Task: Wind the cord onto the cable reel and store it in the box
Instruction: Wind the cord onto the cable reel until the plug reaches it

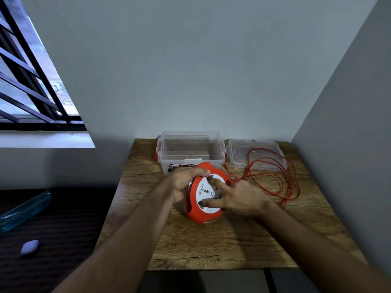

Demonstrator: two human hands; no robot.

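Two bare forearms are seen reaching in from the bottom edge over the wooden counter (211,246). The red cable reel (204,192) is held tilted on edge near the counter's middle, its white socket face turned up toward the camera. The reel's upper left rim is gripped by the left hand (185,182), fingers curled over the red edge. The right hand (241,199) is laid on the white face with fingers spread and fairly straight, fingertips pressed on the plate; nothing is enclosed by it. The red cord (275,178) is left mostly unwound, spread in loose loops on the counter right of the reel and partly over the clear lid (256,153), which is lying flat at the back right. The clear plastic box (190,149) with red latches is set open just behind the reel, against the wall. A barred window (31,85) is seen at upper left; a small pale object (29,247) and a bluish translucent item (25,210) are lying on the dark surface at left.
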